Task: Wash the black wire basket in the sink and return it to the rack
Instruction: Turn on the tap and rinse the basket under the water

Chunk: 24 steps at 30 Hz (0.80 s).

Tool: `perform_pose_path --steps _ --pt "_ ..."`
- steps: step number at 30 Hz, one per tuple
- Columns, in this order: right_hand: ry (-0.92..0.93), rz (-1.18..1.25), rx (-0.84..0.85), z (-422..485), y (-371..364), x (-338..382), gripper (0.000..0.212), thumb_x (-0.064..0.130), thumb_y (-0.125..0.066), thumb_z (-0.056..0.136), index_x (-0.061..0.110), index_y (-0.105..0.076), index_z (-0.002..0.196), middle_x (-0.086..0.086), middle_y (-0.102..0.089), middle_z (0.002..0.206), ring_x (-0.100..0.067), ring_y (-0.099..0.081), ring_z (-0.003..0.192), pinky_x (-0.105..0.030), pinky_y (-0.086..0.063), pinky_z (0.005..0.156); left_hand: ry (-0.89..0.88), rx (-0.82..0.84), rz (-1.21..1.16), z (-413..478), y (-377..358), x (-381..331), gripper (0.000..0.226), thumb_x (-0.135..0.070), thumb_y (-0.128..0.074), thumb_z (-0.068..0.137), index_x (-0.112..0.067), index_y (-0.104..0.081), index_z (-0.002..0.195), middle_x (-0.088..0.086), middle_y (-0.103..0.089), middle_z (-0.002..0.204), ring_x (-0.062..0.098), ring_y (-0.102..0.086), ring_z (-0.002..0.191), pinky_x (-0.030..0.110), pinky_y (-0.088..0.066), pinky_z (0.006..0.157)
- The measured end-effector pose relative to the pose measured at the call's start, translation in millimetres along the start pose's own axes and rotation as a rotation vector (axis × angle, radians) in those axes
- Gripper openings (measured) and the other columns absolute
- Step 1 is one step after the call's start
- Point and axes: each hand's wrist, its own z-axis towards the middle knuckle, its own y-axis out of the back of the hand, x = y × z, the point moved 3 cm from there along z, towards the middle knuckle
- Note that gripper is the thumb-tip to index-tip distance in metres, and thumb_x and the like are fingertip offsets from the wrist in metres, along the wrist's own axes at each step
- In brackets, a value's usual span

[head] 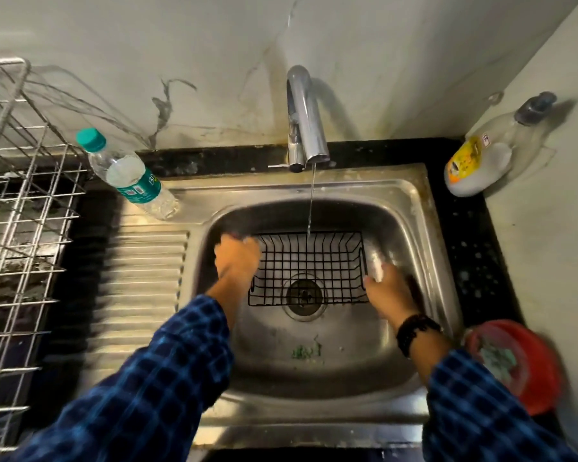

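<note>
The basket (309,268) lies in the sink (414,201) under the running tap (306,128). The left hand (237,258) grips its 9 o'clock end. The right hand (387,288) is at 3 o'clock, blurred, perhaps on the rim; I cannot tell its grip.

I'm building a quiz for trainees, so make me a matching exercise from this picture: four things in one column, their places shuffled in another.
1 black wire basket
2 water bottle
3 red bowl
4 soap bottle

a right of the sink, back corner
b inside the sink
c right of the sink, front
d left of the basin, at the back

Pairs: 1-b, 2-d, 3-c, 4-a
</note>
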Motion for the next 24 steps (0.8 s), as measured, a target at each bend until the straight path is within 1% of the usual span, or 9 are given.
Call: perform_pose_path --steps 2,4,7,11,14,18,20,22,24 --pt "-0.112 0.071 0.185 5.6 -15.5 -3.4 0.057 0.023 -0.049 0.102 0.019 -0.029 0.155 -0.011 -0.044 0.151 -0.034 -0.05 0.131 -0.046 -0.05 0.101 0.173 0.199 -0.016 -12.6 -18.3 31.2 0.052 -0.028 -0.058 0.1 -0.006 -0.045 0.145 0.016 -0.054 0.138 0.033 -0.055 0.125 0.038 -0.045 0.091" --pt "-0.142 0.138 0.27 15.2 -28.2 -10.8 0.061 0.015 -0.047 0.101 0.021 -0.024 0.157 -0.013 -0.037 0.156 -0.034 -0.046 0.135 -0.049 -0.047 0.106 0.236 0.362 -0.097 -16.3 -33.1 49.1 0.045 -0.024 -0.057 0.102 -0.013 -0.048 0.144 0.013 -0.056 0.136 0.032 -0.055 0.123 0.043 -0.049 0.095" --pt "-0.063 0.191 0.222 44.8 -38.8 -24.1 0.065 0.007 -0.045 0.096 0.032 -0.029 0.153 -0.009 -0.044 0.152 -0.032 -0.051 0.13 -0.054 -0.048 0.105 0.211 0.347 -0.191 -1.9 -36.2 57.3 0.032 -0.018 -0.054 0.102 -0.028 -0.057 0.133 0.007 -0.059 0.125 0.029 -0.059 0.115 0.054 -0.053 0.097" --pt "-0.031 0.293 0.201 34.0 -23.4 -5.5 0.066 -0.003 -0.045 0.098 0.027 -0.029 0.156 -0.008 -0.042 0.151 -0.031 -0.051 0.131 -0.053 -0.046 0.108 0.104 0.366 -0.264 8.0 -34.1 49.6 0.042 0.003 -0.053 0.094 -0.028 -0.06 0.121 0.008 -0.062 0.115 0.029 -0.068 0.101 0.052 -0.06 0.089" --pt "-0.093 0.35 0.184 32.7 -18.6 -13.8 0.062 -0.008 -0.047 0.097 0.029 -0.042 0.147 -0.014 -0.054 0.137 -0.028 -0.061 0.113 -0.044 -0.056 0.093 0.056 0.395 -0.331 6.0 -36.6 47.7 0.039 0.007 -0.051 0.095 -0.024 -0.059 0.116 0.01 -0.061 0.118 0.033 -0.068 0.106 0.05 -0.06 0.091" --pt "-0.118 0.359 0.023 28.7 -10.5 -13.4 0.041 -0.007 -0.047 0.092 0.026 -0.056 0.113 -0.012 -0.063 0.117 -0.024 -0.064 0.094 -0.037 -0.054 0.068 0.027 0.505 -0.55 1.3 -45.4 43.0 0.02 -0.002 -0.064 0.095 -0.022 -0.062 0.095 0.006 -0.064 0.123 0.033 -0.064 0.12 0.049 -0.056 0.098" --pt "-0.103 0.306 -0.095 16.6 -2.9 -5.2 0.025 0.003 -0.05 0.094 0.02 -0.056 0.112 -0.008 -0.064 0.107 -0.021 -0.062 0.085 -0.032 -0.05 0.065 0.002 0.597 -0.635 -5.9 -42.3 32.8 0.015 -0.012 -0.071 0.094 -0.02 -0.065 0.104 0.001 -0.062 0.121 0.02 -0.067 0.105 0.043 -0.06 0.092" --pt "-0.074 0.301 -0.192 2.0 4.2 3.2 0.022 0.014 -0.054 0.095 0.018 -0.055 0.117 -0.005 -0.065 0.101 -0.023 -0.064 0.082 -0.037 -0.055 0.066 -0.014 0.636 -0.656 -15.8 -33.8 21.4 0.035 -0.03 -0.077 0.087 -0.017 -0.066 0.119 0.002 -0.061 0.099 0.008 -0.059 0.07 0.028 -0.061 0.071" --pt "0.027 0.319 -0.263 -13.1 11.9 14.2 0.032 0.021 -0.054 0.096 0.018 -0.05 0.127 -0.004 -0.064 0.102 -0.025 -0.068 0.084 -0.042 -0.06 0.067 -0.024 0.637 -0.651 -24.5 -25.7 12.7 0.053 -0.052 -0.077 0.077 -0.014 -0.07 0.114 -0.002 -0.048 0.072 0.006 -0.045 0.053 0.02 -0.044 0.047"
